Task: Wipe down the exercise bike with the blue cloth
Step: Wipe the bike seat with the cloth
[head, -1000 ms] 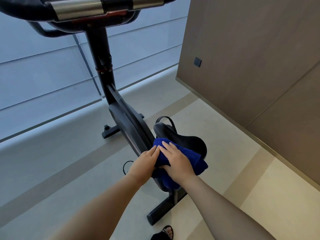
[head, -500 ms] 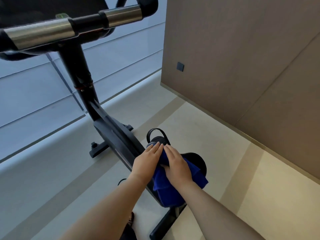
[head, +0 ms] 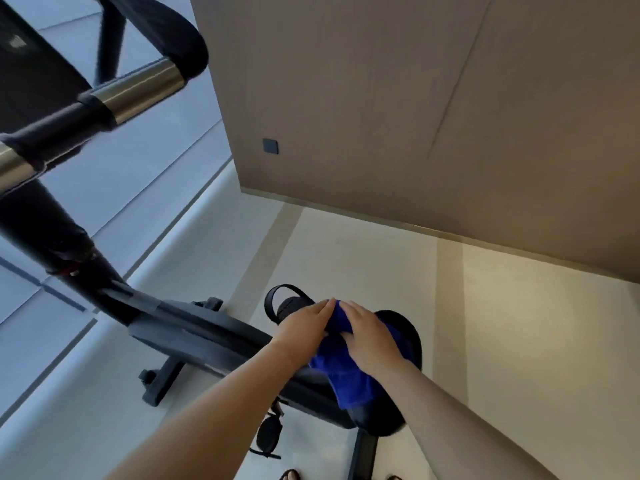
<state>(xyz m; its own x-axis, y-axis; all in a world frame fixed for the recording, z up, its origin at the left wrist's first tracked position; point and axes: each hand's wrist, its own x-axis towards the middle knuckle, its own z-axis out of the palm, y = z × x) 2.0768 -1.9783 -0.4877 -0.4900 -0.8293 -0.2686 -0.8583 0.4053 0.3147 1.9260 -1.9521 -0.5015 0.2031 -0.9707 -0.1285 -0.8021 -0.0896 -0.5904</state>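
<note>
Two hands: left hand (head: 304,325) and right hand (head: 370,336), fingers flat, pressing blue cloth (head: 346,372) onto saddle (head: 403,327).
Surroundings: handlebar (head: 135,88) above-left; pedal (head: 268,434) beneath the left forearm; brown wall (head: 381,98) behind.

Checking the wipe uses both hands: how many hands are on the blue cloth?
2: left hand on the blue cloth's left edge, right hand flat on top.

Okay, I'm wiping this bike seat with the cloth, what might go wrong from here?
The blue cloth droops off the seat edge, so it might slide free under your right hand and left hand. Leaning in, your head could meet the handlebar. The pedal sits near your sandalled foot.
</note>
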